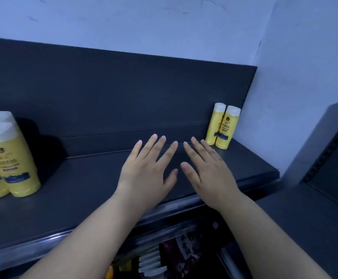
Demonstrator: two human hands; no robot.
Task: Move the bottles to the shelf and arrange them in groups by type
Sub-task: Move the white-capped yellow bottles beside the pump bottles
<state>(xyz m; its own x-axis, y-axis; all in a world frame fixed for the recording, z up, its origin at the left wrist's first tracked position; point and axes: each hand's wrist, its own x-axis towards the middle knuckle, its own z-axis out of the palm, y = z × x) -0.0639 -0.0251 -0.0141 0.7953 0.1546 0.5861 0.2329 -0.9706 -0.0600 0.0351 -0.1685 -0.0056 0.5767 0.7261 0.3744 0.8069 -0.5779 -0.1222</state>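
Hovering over the middle of the dark flat shelf (83, 188), the left hand (146, 168) and right hand (206, 170) hold nothing, with fingers straight and spread and palms down; I cannot tell whether they touch it. In the head view a left pair of yellow plastic bottles with white caps (13, 158) stands upright at the shelf's left edge. A matching right pair (222, 127) stands in its right rear corner. That makes 4 bottles and 2 hands. To my eye they look like 1 type, so each should be gripped round the body, kept upright and set beside its fellows, label forward.
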